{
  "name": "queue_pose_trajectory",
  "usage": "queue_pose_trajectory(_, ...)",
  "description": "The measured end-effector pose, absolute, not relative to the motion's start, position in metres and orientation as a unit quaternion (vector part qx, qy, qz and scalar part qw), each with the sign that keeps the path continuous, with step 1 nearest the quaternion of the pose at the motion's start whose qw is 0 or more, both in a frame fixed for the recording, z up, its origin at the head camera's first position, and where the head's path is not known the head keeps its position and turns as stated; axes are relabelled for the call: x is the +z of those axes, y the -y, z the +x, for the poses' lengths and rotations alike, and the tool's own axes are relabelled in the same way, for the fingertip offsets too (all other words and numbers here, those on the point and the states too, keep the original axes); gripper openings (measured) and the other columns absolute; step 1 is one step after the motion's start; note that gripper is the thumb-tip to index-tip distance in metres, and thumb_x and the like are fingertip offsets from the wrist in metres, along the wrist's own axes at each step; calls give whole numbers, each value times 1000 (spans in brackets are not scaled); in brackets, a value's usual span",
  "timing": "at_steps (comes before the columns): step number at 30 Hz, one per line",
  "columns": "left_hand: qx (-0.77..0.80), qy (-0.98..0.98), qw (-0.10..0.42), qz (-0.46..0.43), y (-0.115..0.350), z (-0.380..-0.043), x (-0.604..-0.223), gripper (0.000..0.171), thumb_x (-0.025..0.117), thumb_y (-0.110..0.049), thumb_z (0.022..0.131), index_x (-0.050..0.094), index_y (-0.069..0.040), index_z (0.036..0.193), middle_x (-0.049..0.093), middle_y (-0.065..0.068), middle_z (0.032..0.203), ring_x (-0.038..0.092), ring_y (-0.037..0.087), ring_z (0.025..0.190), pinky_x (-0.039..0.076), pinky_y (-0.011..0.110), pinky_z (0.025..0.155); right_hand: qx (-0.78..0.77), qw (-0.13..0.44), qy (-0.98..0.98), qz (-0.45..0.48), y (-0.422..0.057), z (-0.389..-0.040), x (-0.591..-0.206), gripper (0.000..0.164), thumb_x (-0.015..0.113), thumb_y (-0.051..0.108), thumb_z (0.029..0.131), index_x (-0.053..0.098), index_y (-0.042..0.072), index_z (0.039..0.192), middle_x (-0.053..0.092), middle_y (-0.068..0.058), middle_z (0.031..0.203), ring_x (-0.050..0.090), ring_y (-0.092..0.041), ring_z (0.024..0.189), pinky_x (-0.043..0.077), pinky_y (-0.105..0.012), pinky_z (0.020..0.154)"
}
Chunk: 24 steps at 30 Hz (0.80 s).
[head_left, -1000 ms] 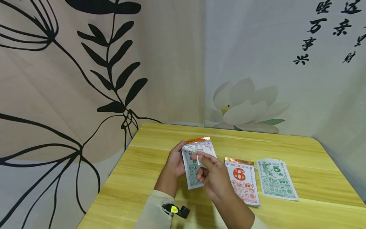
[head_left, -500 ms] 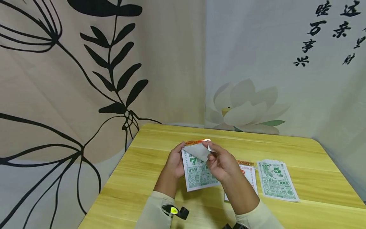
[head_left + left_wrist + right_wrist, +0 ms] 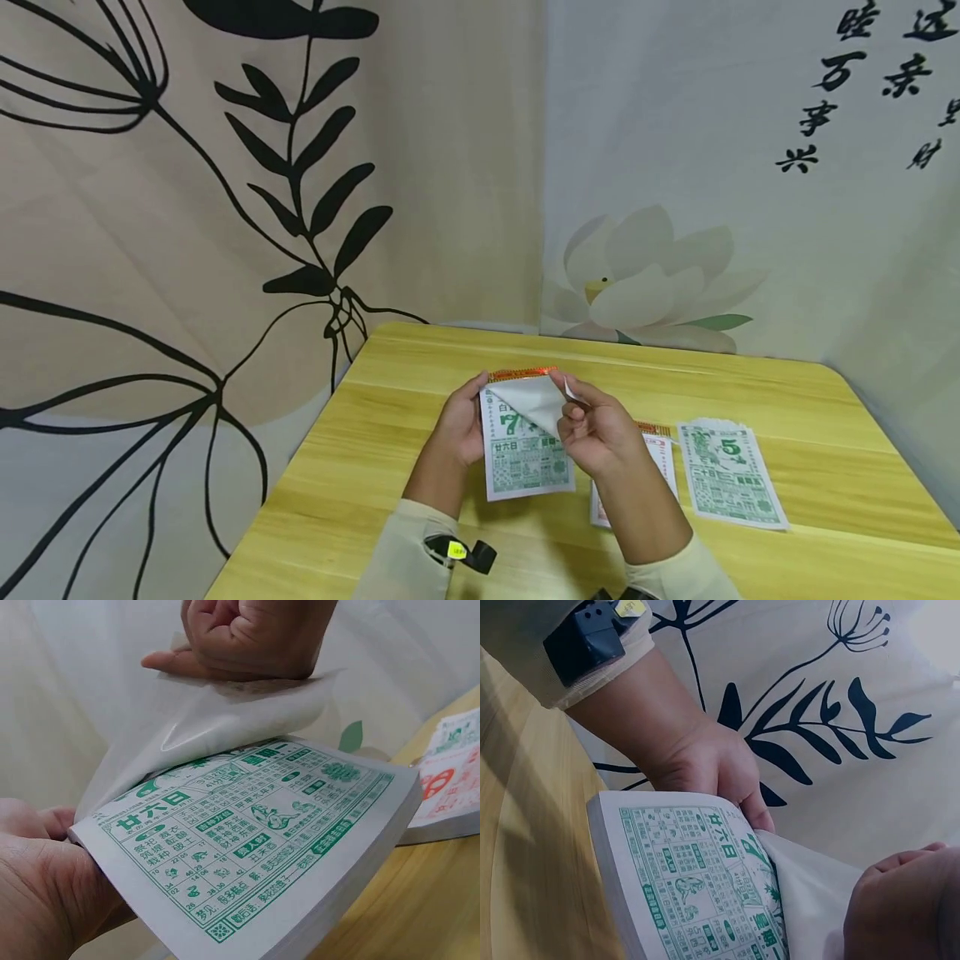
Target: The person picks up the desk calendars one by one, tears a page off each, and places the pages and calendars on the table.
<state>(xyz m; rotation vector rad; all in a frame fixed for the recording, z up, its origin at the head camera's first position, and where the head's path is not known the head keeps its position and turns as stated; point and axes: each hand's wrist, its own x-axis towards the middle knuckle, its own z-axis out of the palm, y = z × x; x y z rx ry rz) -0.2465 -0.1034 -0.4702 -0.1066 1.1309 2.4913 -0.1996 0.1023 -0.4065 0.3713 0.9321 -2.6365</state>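
Observation:
My left hand (image 3: pixel 459 427) grips the left edge of a thick tear-off calendar pad (image 3: pixel 525 471) printed in green, with a shiny red-gold strip across its top. A green 7 shows on the page underneath. The pad's top sheet (image 3: pixel 534 398) is peeled back, its blank white side facing up. My right hand (image 3: pixel 602 437) pinches this sheet near the pad's upper right corner. In the left wrist view the lifted sheet (image 3: pixel 202 724) curls over the printed page (image 3: pixel 262 825). Seen from the right wrist, the left thumb lies along the pad's far edge.
Partly behind my right forearm, a second calendar pad (image 3: pixel 662 457) with red print lies on the yellow wooden table (image 3: pixel 360 500). To its right is a green-printed sheet (image 3: pixel 731 479) marked 5, with a ragged top edge. Patterned cloth (image 3: pixel 465 167) hangs behind the table.
My right hand has moved up and to the right, lifting the top sheet of the held pad and folding it back. The left hand keeps its hold, almost unmoved.

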Motion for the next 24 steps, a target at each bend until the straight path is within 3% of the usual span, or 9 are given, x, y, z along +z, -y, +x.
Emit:
queue_pose_trajectory(6, 888, -417, 189, -52, 102, -246, -471, 50, 41, -44, 119, 56, -3, 142, 81, 1, 110, 79, 12, 104, 65, 28, 89, -929, 167, -289, 159, -109, -202, -408, 38, 52, 18, 117, 42, 12, 153, 78, 7, 115, 47, 1, 52, 36, -9, 55)
queue_pose_trajectory(13, 886, -423, 182, -49, 98, -245, -469, 51, 41, -41, 119, 49, -1, 150, 78, 2, 113, 79, 13, 106, 66, 29, 90, -937, 173, -249, 174, -117, -204, -409, 50, 51, 16, 117, 31, 15, 162, 75, 6, 117, 46, 0, 54, 34, -10, 54)
queue_pose_trajectory(21, 884, -428, 179, -54, 96, -244, -470, 41, 42, -40, 120, 60, -4, 125, 82, 3, 104, 82, 13, 98, 67, 28, 87, -944, 177, -211, 184, -127, -207, -412, 76, 51, 15, 117, 5, 27, 176, 75, 4, 121, 48, -2, 55, 37, -11, 54)
queue_pose_trajectory(24, 885, -427, 176, -55, 95, -244, -470, 42, 43, -41, 119, 61, -4, 123, 82, 5, 105, 82, 14, 99, 67, 29, 88, -945, 178, -195, 193, -128, -208, -413, 79, 52, 14, 116, 4, 29, 176, 74, 3, 122, 48, -3, 55, 37, -11, 54)
